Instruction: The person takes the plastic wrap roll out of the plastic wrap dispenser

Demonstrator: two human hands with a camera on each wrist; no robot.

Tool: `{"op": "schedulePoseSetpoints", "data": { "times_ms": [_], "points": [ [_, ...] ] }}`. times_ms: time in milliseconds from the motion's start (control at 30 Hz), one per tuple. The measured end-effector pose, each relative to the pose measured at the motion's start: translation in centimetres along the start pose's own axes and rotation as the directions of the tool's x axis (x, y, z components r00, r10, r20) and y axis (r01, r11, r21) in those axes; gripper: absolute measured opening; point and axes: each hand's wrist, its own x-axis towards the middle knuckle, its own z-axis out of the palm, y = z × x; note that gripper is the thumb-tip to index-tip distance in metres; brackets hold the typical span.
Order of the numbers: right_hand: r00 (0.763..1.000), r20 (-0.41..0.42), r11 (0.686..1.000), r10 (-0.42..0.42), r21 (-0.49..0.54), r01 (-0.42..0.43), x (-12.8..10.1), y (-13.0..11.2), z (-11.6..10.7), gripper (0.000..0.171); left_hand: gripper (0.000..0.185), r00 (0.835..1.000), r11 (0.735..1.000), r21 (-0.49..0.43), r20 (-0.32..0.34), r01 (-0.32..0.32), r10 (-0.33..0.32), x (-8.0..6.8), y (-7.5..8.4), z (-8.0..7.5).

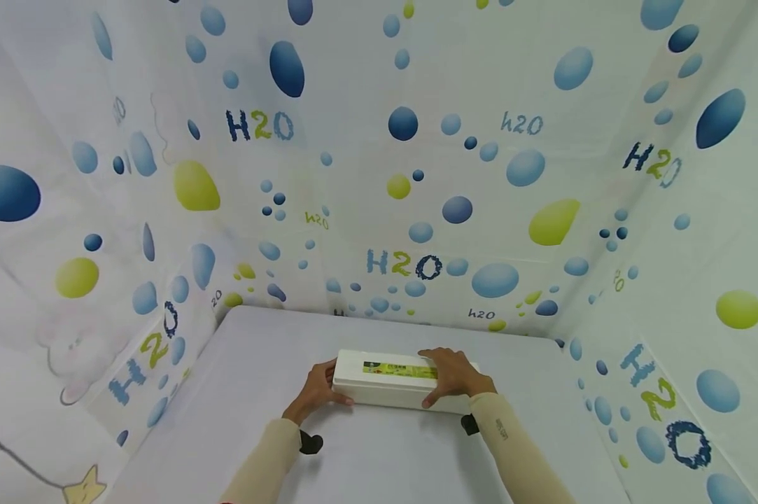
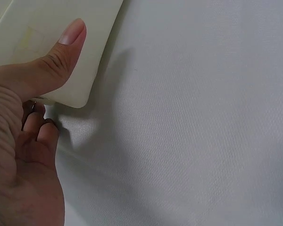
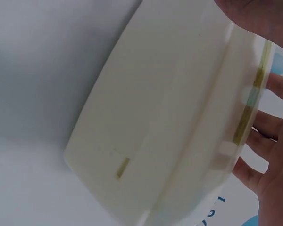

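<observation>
A long white lidded box (image 1: 379,397) lies crosswise on the table, with a yellow-green label (image 1: 399,369) along its top. My left hand (image 1: 316,392) grips its left end. In the left wrist view the thumb (image 2: 61,59) lies along the front face, while the other fingers curl behind the corner, partly hidden. My right hand (image 1: 455,378) spans the lid near the right end, thumb at the front and fingers reaching over the top to the far side. The right wrist view shows the box's front face (image 3: 146,99) with a small yellowish strip near one corner.
A white cloth covers the table (image 1: 278,343). Hanging sheets (image 1: 353,175) printed with blue and green drops and "H2O" enclose it at the back and both sides. Dark wrist-camera parts (image 1: 311,442) stick out below the sleeves, close over the cloth.
</observation>
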Motion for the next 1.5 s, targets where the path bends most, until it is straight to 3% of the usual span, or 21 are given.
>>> {"op": "schedulePoseSetpoints", "data": {
  "times_ms": [333, 567, 933, 1500],
  "points": [
    [1.000, -0.014, 0.999, -0.024, -0.038, 0.024, 0.0, 0.6, 1.5, 0.114, 0.108, 0.999, 0.999, 0.001, -0.013, -0.048, 0.048, -0.1, -1.5, 0.3],
    [0.999, -0.041, 0.998, -0.021, -0.053, 0.019, 0.0, 0.9, 2.2, 0.103, 0.107, 1.000, 0.999, -0.044, -0.008, -0.021, 0.020, -0.6, -1.1, 0.4],
    [0.999, -0.028, 1.000, 0.027, -0.010, -0.027, 0.1, 0.4, 1.8, 0.092, 0.110, 1.000, 0.999, -0.052, 0.008, -0.007, 0.007, -0.6, -1.3, 0.3],
    [0.999, -0.032, 1.000, -0.012, -0.026, 0.011, -0.2, 0.3, 0.5, 0.095, 0.110, 1.000, 0.997, -0.070, 0.005, -0.025, 0.026, -1.2, -0.9, 0.5]
  ]
}}
